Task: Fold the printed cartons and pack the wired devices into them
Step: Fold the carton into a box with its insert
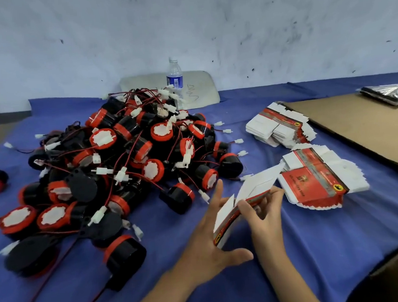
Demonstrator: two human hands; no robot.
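i held the half-opened carton (252, 188) just right of the device pile (123, 161). my right hand (264, 219) curled round its edge, and my left hand (206, 242) lay flat and open against its side. a crooked push could have creased the thin card, and the pile's tangled wires could have dragged neighbours out.

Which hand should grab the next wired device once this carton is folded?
Probably the left hand: it's open and nearer the device pile, while the right hand grips the carton.
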